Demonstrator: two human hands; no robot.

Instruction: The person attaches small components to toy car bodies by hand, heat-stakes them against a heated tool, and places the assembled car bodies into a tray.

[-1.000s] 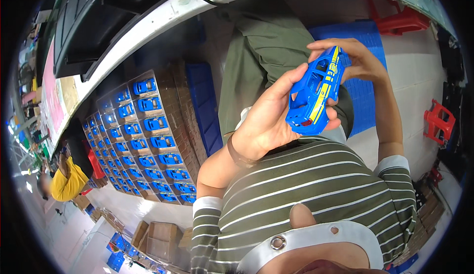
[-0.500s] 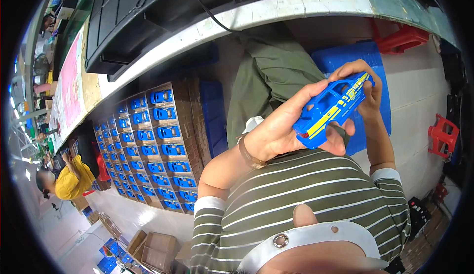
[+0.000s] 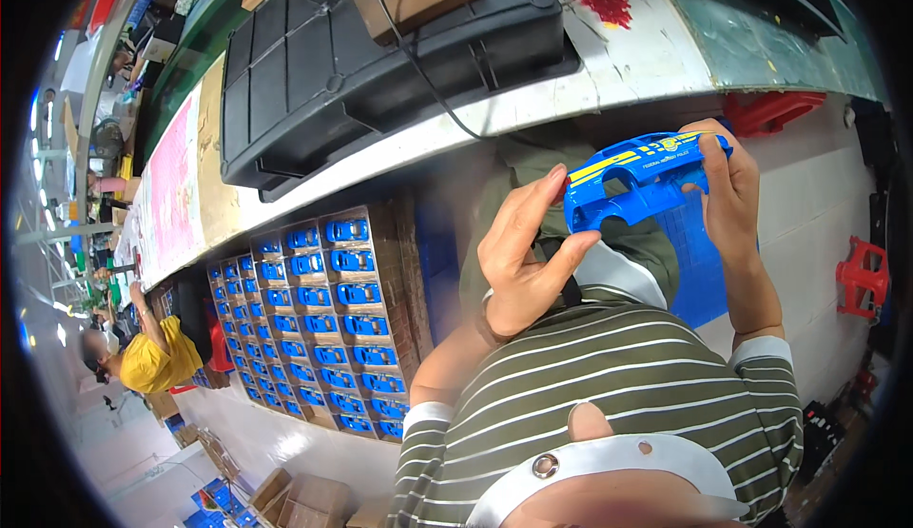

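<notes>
Above my lap I hold a blue plastic toy car body [image 3: 649,184] with yellow stripes and printed markings along its side. Its wheel arches and window openings show. My right hand [image 3: 734,190] grips the right end, thumb on the near side and fingers behind, partly hidden. At the other end my left hand [image 3: 523,257] has its thumb and fingers curved around the tip of the body, which lies between them. The body is tilted, its striped side facing up toward me.
Left of my lap stands a divided cardboard tray [image 3: 376,271] of blue car bodies. Across the white worktable [image 3: 609,62] lie a black plastic crate [image 3: 380,71] and a red patch [image 3: 604,3]. Red stools [image 3: 861,271] stand at right; a person in yellow [image 3: 162,357] sits far left.
The toy car body has been turned and lifted away from me. My left hand has shifted from under it to its left end. The view has moved, showing more of the worktable.
</notes>
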